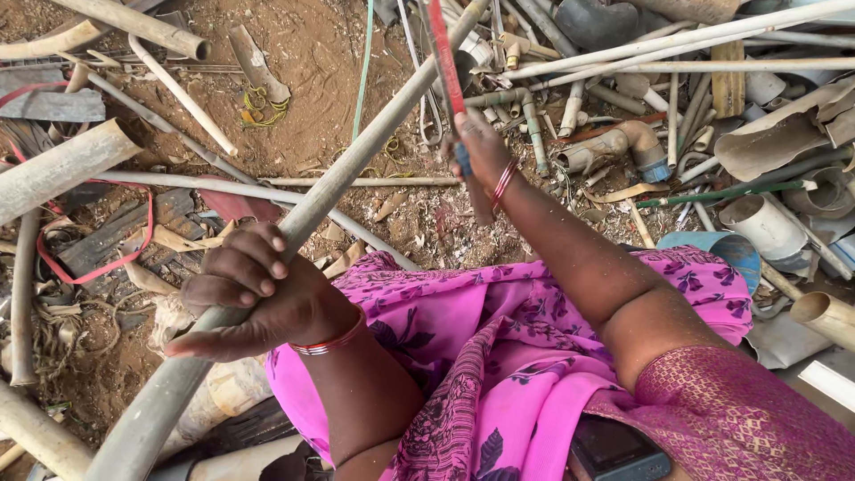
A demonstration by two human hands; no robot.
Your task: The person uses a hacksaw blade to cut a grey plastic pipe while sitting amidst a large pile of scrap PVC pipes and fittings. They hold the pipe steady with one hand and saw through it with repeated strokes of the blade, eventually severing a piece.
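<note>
A long grey plastic pipe (pixel 356 160) runs diagonally from the lower left to the top centre. My left hand (pixel 254 294) is wrapped around it near the lower end, thumb stretched out to the left. My right hand (pixel 481 147) is raised further up beside the pipe and grips a hacksaw with a red frame (pixel 443 53), its blade end close to the pipe. Both wrists carry thin red bangles. Pink flowered cloth (pixel 499 356) covers my lap below the arms.
Dirt ground is strewn with cut grey and white pipes (pixel 677 44), pipe elbows (pixel 623 142) and scraps. A thick pipe (pixel 62 165) lies at the left with a red strap (pixel 98 263). A dark phone (pixel 614 454) rests on my lap.
</note>
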